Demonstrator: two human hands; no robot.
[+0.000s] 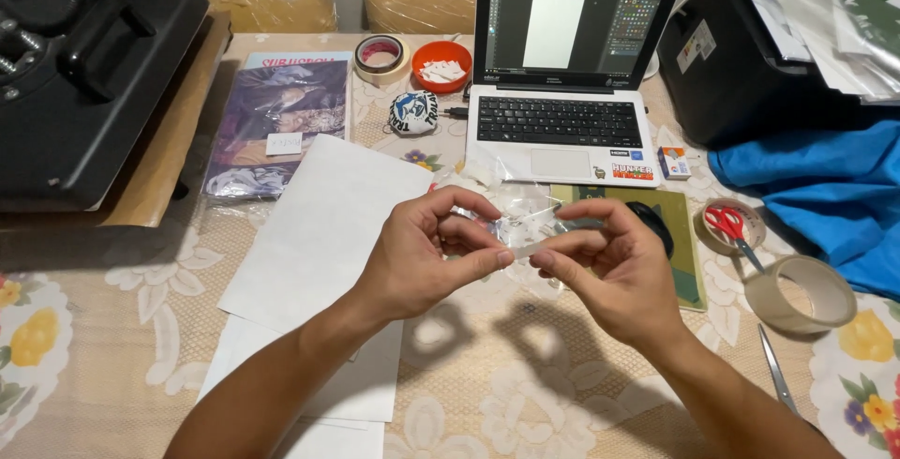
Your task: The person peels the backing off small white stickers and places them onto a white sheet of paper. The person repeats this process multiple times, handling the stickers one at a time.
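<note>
From the head view, we hold a short strip of tape (525, 250) between both hands above the table (112, 346). Our left hand (422, 257) pinches its left end, thumb and forefinger closed on it; our right hand (609, 267) pinches the other end the same way. Just behind the strip, between the hands, hangs a clear plastic bag (511, 220), partly hidden by our fingers.

To do this well, we judge it best to keep the strip taut and level so it does not fold back on itself or catch the bag early.

For room, the white paper (323, 225) lies to the left and below, the laptop (562, 93) well beyond. On the right sit a tape roll (799, 292) and scissors (731, 226), near but apart from our right wrist.
</note>
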